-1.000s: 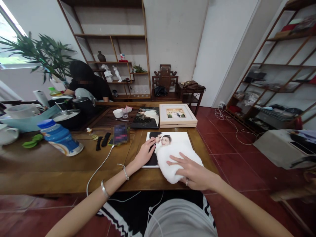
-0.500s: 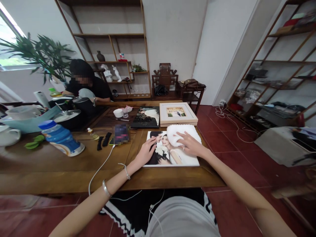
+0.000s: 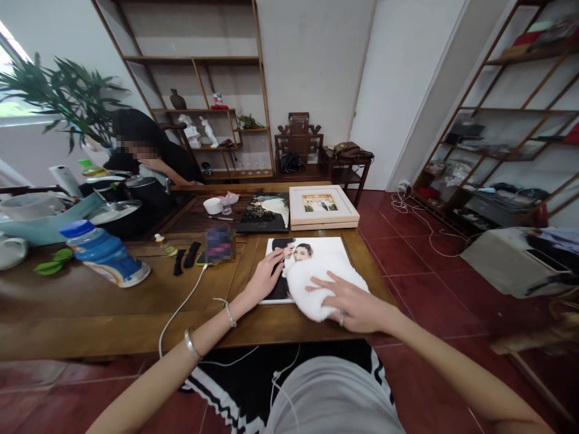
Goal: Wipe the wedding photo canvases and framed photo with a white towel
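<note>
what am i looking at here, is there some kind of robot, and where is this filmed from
There's no robot: these are one person's bare hands, filmed by a single camera worn on their head, facing forward and down. The left hand rests on a photo of a couple lying on the wooden table. The right hand is on a white fluffy cloth that covers part of that photo; whether it grips the cloth is hard to tell. Farther back lie a dark picture and a pale framed photo. A blue-and-white bottle stands to the left.
</note>
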Tool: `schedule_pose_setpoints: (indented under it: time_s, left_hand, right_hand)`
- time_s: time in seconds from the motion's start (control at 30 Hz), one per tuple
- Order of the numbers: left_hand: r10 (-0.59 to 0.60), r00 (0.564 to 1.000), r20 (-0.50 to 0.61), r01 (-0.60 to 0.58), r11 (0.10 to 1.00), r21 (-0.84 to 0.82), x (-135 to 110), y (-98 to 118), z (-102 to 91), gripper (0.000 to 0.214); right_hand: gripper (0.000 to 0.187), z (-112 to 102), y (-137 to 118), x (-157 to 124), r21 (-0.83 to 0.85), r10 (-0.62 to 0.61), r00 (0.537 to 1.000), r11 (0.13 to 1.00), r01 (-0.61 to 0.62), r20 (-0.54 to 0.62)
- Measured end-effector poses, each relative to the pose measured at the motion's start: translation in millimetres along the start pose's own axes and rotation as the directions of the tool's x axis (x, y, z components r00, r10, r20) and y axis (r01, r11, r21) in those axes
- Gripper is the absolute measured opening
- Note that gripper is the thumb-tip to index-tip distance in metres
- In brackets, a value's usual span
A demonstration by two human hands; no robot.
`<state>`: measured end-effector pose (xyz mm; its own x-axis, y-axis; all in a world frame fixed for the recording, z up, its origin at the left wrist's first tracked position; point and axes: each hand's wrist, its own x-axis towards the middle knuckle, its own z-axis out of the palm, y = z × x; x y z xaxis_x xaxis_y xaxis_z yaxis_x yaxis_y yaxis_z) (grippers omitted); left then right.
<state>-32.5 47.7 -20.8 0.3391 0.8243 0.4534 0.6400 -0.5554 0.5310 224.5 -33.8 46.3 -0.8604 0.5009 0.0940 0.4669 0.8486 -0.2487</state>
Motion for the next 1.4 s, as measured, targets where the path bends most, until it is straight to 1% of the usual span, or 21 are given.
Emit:
schedule_pose_setpoints:
  time_s: [0.1,0.23,0.3,0.33,0.37,0.43,0.53,0.63,0.7,0.77,0.8,0.83,0.9,1.0,1.07,1.17,1.27,1.33,1.4]
  left_hand:
    - [-0.004,1.0,0.0,0.004,1.0,0.015,-0.1,-2.5,1.6,0.033]
    - [-0.005,1.0,-0.002,0.005,1.0,0.021,-0.3,-3.6,2.6,0.033]
    - [-0.008,1.0,0.001,0.008,1.0,0.022,-0.4,-2.9,2.2,0.033]
    - [-0.009,1.0,0.003,0.009,1.0,0.022,-0.4,-2.5,1.9,0.033]
    - [-0.01,1.0,0.005,0.009,1.0,0.023,-0.4,-2.1,1.5,0.033]
    - [-0.01,1.0,0.009,0.01,1.0,0.023,-0.2,-1.4,0.7,0.034]
    - [-0.002,1.0,0.01,0.002,1.0,0.009,0.0,-0.3,-0.2,0.033]
    - [0.002,1.0,0.003,-0.002,1.0,-0.002,0.1,0.8,-0.3,0.032]
    - [-0.001,1.0,-0.007,0.001,1.0,-0.004,0.0,1.5,0.0,0.031]
    - [0.001,1.0,-0.015,-0.001,1.0,-0.011,0.0,2.1,0.2,0.031]
    - [0.003,1.0,-0.016,-0.003,1.0,-0.013,0.1,2.3,0.3,0.031]
    - [0.006,1.0,-0.014,-0.006,1.0,-0.014,0.1,2.3,0.3,0.031]
    - [0.006,1.0,-0.007,-0.006,1.0,-0.008,0.3,2.0,0.4,0.032]
    - [-0.003,1.0,-0.005,0.003,1.0,0.003,0.5,0.8,1.0,0.032]
    - [-0.004,1.0,-0.006,0.004,1.0,0.001,0.5,0.3,1.1,0.032]
    - [-0.005,1.0,0.007,0.005,1.0,-0.001,0.4,1.2,0.3,0.033]
    - [-0.003,1.0,0.009,0.003,1.0,-0.004,0.3,2.3,-0.7,0.033]
    - [0.0,1.0,-0.003,0.0,1.0,-0.009,0.2,2.4,-0.7,0.032]
    - [-0.001,1.0,-0.011,0.001,1.0,-0.01,0.1,2.1,-0.3,0.033]
  right_hand:
    - [0.026,-2.4,37.4,7.3,-0.049,0.09,0.993,0.994,-0.094,-0.081]
    - [0.025,-4.1,89.4,16.1,-0.112,0.225,0.953,0.961,-0.251,-0.204]
    - [0.025,-4.6,104.8,20.7,-0.121,0.269,0.935,0.946,-0.302,-0.231]
    - [0.026,-4.4,108.1,22.9,-0.127,0.281,0.93,0.94,-0.316,-0.237]
    - [0.027,-3.7,108.2,24.9,-0.136,0.285,0.928,0.937,-0.323,-0.24]
    - [0.028,-1.0,98.5,27.3,-0.158,0.27,0.936,0.938,-0.309,-0.227]
    - [0.029,5.0,64.5,22.9,-0.163,0.206,0.963,0.958,-0.235,-0.174]
    - [0.027,9.8,21.5,6.9,-0.127,0.16,0.981,0.977,-0.173,-0.11]
    - [0.026,10.4,-2.5,-8.0,-0.089,0.142,0.988,0.985,-0.148,-0.068]
    - [0.027,8.0,-16.9,-22.7,-0.033,0.136,0.99,0.99,-0.137,-0.032]
    - [0.026,5.7,-19.7,-28.9,-0.001,0.138,0.99,0.99,-0.139,-0.02]
    - [0.025,2.9,-19.3,-33.9,0.031,0.147,0.989,0.989,-0.147,-0.012]
    - [0.021,-3.1,-9.9,-39.0,0.08,0.202,0.979,0.976,-0.201,-0.014]
    - [0.023,-11.0,19.4,-32.8,0.104,0.332,0.943,0.939,-0.327,-0.035]
    - [0.027,-14.7,43.2,-20.0,0.092,0.371,0.927,0.926,-0.365,-0.057]
    - [0.028,-18.2,76.4,7.8,0.049,0.352,0.932,0.936,-0.349,-0.089]
    - [0.028,-18.8,99.3,35.0,-0.009,0.313,0.941,0.949,-0.316,-0.131]
    - [0.027,-17.3,105.2,46.5,-0.04,0.266,0.952,0.961,-0.275,-0.152]
    - [0.026,-14.0,101.7,49.7,-0.062,0.233,0.959,0.967,-0.246,-0.163]
